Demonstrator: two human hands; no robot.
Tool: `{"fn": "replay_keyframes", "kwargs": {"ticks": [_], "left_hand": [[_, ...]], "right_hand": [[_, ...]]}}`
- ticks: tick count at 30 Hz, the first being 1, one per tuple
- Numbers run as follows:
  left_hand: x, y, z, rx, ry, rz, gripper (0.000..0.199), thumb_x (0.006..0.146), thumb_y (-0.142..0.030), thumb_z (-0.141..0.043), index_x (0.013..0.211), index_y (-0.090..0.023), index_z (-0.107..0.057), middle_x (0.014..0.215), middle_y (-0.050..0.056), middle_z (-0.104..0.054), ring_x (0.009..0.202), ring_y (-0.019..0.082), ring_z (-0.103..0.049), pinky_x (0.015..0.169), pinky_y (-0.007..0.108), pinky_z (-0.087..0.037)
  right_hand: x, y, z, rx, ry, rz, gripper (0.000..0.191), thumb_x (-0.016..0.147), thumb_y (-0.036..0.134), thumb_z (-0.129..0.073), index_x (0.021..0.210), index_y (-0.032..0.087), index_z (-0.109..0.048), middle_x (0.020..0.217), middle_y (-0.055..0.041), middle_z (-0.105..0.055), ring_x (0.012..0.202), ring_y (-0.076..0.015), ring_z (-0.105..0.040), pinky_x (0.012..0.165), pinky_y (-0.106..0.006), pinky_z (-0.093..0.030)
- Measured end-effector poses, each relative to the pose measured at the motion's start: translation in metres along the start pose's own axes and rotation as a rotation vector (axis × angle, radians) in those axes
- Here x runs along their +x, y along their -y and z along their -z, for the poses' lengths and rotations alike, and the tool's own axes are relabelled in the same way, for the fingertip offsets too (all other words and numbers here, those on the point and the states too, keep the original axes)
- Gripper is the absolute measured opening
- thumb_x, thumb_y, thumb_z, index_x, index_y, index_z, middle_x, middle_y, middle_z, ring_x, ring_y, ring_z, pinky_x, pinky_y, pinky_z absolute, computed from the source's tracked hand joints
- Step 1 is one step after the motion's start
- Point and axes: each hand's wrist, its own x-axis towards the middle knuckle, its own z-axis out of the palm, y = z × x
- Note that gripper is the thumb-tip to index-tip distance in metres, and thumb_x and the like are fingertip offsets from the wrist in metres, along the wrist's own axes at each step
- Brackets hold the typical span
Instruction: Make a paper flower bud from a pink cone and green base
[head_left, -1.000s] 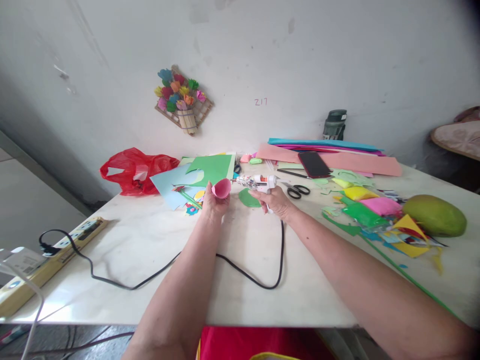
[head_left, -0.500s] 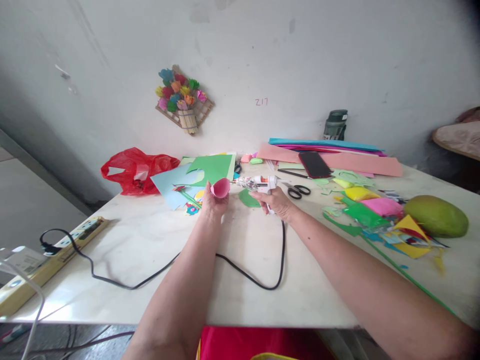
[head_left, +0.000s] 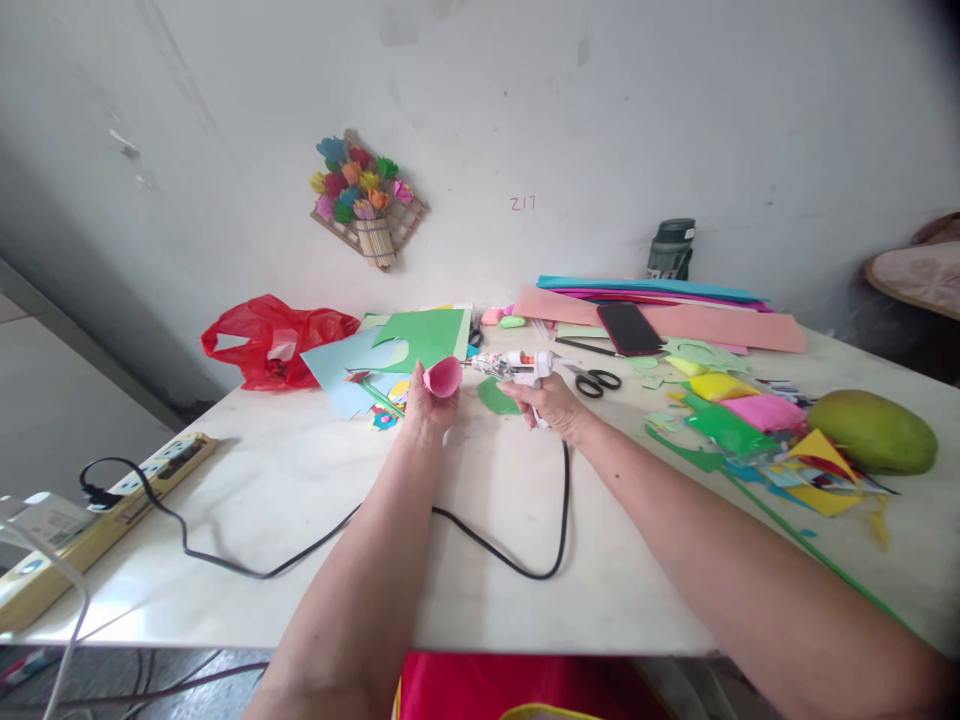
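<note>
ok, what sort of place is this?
Probably a craft table in a home or small workroom: a glue gun in the right hand, scissors beside it, and sheets of coloured paper spread near the wall.

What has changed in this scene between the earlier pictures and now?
Nothing has clearly moved, been taken hold of or let go. The left hand still holds the pink cup-shaped piece, the right hand the hot glue gun; the scissors lie as before.
</note>
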Motion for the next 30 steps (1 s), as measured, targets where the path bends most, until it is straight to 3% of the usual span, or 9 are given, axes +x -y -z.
{"fn": "replay_keyframes", "kwargs": {"ticks": [30], "left_hand": [[-0.0006,-0.0059,-0.0002,-0.034,0.013,-0.015,0.027,0.086,-0.042,-0.05,0.09,-0.016,-0.054,0.066,0.002,-0.062,0.057,0.013,-0.061,0.047,0.019,-0.048]], "right_hand": [[-0.004,0.0026,-0.0022,0.024,0.096,-0.034,0.032,0.061,0.04,-0.072,0.055,0.016,-0.051,0.041,0.0044,-0.047,0.03,-0.0081,-0.043,0.031,-0.021,-0.034]]}}
